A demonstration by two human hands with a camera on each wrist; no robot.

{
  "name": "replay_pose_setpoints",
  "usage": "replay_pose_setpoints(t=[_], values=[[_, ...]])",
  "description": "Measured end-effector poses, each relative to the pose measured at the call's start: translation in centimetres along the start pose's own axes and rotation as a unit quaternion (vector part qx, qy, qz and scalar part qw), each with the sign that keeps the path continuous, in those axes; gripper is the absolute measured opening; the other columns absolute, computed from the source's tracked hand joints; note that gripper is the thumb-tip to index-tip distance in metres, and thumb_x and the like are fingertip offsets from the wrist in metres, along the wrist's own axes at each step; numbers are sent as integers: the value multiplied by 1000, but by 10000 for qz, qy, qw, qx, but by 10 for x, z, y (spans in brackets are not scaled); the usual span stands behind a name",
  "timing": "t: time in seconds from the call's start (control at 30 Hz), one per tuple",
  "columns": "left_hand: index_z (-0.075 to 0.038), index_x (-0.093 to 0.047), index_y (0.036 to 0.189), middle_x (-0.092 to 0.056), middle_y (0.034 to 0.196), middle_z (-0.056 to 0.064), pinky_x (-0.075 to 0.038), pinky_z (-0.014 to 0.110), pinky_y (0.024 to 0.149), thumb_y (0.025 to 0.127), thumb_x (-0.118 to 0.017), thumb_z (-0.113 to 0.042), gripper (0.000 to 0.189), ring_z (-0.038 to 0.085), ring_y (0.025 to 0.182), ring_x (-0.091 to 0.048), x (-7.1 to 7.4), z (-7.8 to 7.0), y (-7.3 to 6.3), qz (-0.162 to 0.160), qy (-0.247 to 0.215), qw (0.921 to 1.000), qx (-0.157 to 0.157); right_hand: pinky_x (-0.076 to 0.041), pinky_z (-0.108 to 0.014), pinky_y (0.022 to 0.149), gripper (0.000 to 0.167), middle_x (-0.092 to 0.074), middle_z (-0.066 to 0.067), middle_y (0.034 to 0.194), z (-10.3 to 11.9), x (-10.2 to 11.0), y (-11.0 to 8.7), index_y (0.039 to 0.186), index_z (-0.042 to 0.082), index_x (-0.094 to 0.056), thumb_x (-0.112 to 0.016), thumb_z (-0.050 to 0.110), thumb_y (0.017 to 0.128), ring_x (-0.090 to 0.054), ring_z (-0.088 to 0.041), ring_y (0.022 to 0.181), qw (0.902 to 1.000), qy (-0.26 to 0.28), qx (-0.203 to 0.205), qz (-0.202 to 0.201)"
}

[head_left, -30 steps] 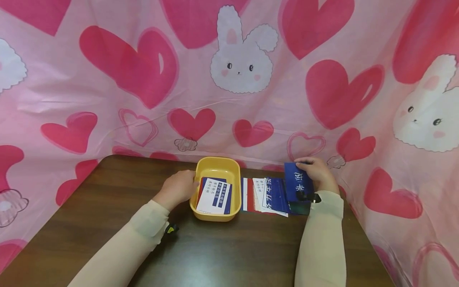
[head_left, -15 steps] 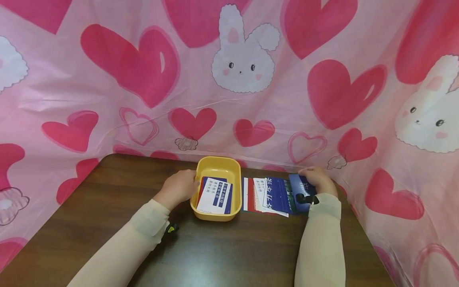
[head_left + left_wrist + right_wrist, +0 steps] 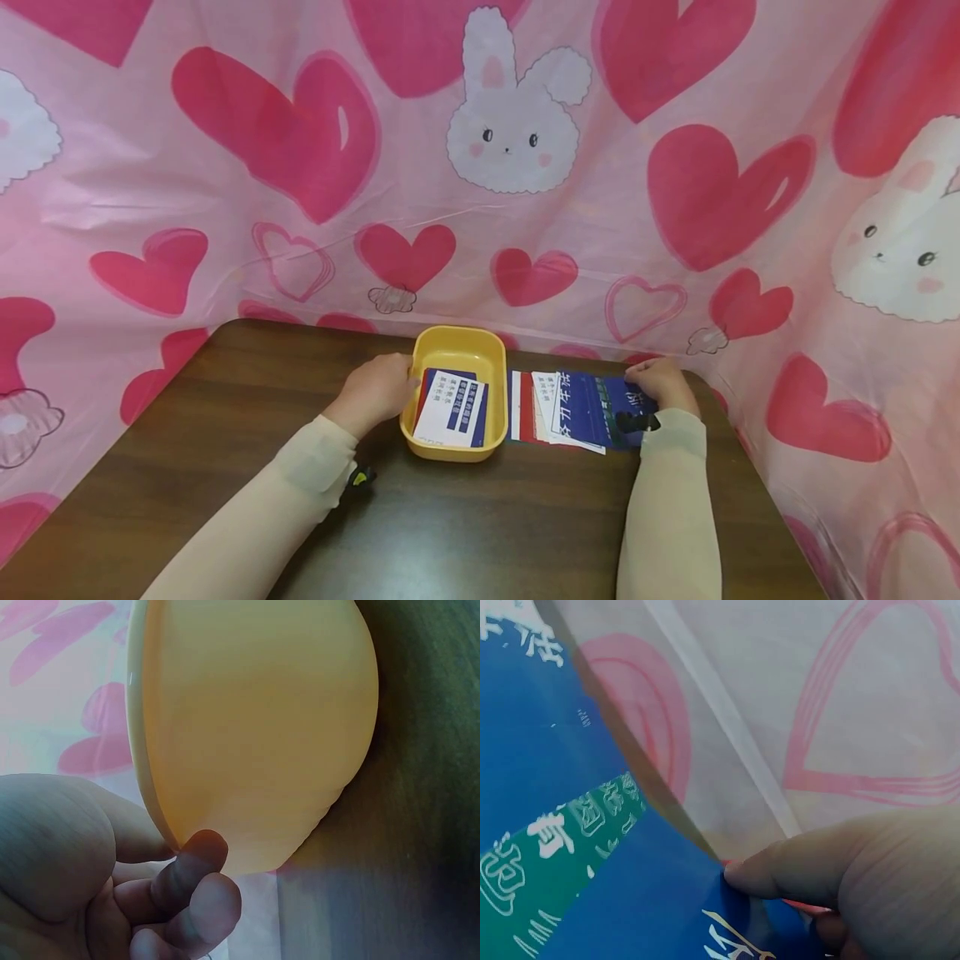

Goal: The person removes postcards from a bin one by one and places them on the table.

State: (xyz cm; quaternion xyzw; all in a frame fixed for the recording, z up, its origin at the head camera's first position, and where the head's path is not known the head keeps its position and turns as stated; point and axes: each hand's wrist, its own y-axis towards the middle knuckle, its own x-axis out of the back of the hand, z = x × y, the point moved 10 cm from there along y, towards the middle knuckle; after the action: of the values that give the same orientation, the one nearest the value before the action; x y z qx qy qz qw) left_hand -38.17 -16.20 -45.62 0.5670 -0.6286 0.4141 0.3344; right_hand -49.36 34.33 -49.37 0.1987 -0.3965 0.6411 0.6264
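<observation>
My left hand (image 3: 373,388) pinches the left rim of a yellow plastic tray (image 3: 453,454); in the left wrist view, thumb and curled fingertips (image 3: 214,904) meet at the rim. Inside the tray lies a small stack of cards, a white card (image 3: 441,408) with blue print on top. At the right end of a row of overlapping cards, my right hand (image 3: 664,385) pinches the far edge of a blue card (image 3: 660,892), the thumb over its top. That card lies low over the row, beside a green-striped card (image 3: 555,847) and another blue card (image 3: 581,408).
White and red cards (image 3: 525,408) make up the left part of the row, close to the tray's right side. Behind the brown wooden table (image 3: 450,533) hangs a pink curtain (image 3: 420,192) printed with hearts and rabbits, close to the back edge.
My right hand has lowered the blue card from a raised, upright tilt down flat onto the right end of the row. The left hand has stayed on the tray's rim.
</observation>
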Motion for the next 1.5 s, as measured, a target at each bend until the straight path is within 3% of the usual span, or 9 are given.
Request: replay_pose_setpoints(t=[0.2,0.37,0.47,0.57,0.7,0.9,1.13,1.33,1.5], values=[[-5,-71,146,-78,116,11,-67,56,98,110,-73,-34,46,29,94,-70,0,-1,2,9,67,10000,-39,-50,-75,118,32,-72,-28,130,-3,-5,5,116,-2,-84,-73,27,107,-62,-48,121,10000,15,-4,-92],[-5,-71,145,-78,118,12,-66,59,101,110,-73,-34,45,29,97,-70,1,-1,1,-4,52,10000,-15,-56,-71,111,28,-81,-16,102,-23,-7,52,81,11,-85,-82,35,96,-67,-43,104,9979,-523,265,-257],[-6,-71,144,-78,117,12,-66,60,102,110,-73,-34,44,30,98,-71,2,0,0,-9,15,10000,-15,-58,-70,107,31,-83,-12,94,-38,-7,81,73,16,-84,-87,41,91,-70,-42,100,9962,-753,367,-255],[-6,-71,142,-78,117,12,-66,61,103,109,-74,-35,44,30,99,-71,3,-1,-1,-41,-35,10000,-39,-58,-72,106,32,-82,-11,91,-41,-8,89,72,15,-83,-88,40,92,-70,-43,99,9964,-742,341,-240],[-7,-72,141,-78,117,12,-65,62,104,109,-74,-35,42,31,100,-72,4,0,-2,-79,-114,9999,-23,-56,-72,111,28,-79,-14,98,-24,-7,64,81,10,-82,-83,32,99,-67,-43,104,9974,-638,199,-264],[-7,-72,142,-78,116,11,-65,62,104,110,-73,-34,42,30,99,-71,4,-1,-2,-73,-70,9999,-46,-57,-51,93,28,-73,-3,89,-1,3,37,76,17,-78,-80,33,98,-64,-29,94,9956,-726,450,-388],[-5,-71,144,-78,118,12,-65,60,105,110,-73,-34,44,30,99,-71,3,-2,-1,-33,2,10000,-46,-52,-44,77,32,-66,-3,85,14,5,46,78,17,-72,-73,41,100,-59,-27,85,9927,-505,905,-616],[-4,-70,146,-78,119,13,-66,59,104,111,-72,-34,46,30,99,-71,1,-4,0,-27,76,9999,-78,-57,-62,106,38,-75,-23,119,63,6,5,112,3,-80,-73,38,101,-65,-42,109,9886,-393,1148,-893],[-4,-71,144,-77,115,12,-67,54,98,111,-72,-33,44,29,95,-70,0,-3,0,41,41,10000,-31,-58,-62,109,38,-74,-24,124,100,-2,-17,123,3,-78,-70,36,107,-63,-41,113,9868,-144,1326,-923]])
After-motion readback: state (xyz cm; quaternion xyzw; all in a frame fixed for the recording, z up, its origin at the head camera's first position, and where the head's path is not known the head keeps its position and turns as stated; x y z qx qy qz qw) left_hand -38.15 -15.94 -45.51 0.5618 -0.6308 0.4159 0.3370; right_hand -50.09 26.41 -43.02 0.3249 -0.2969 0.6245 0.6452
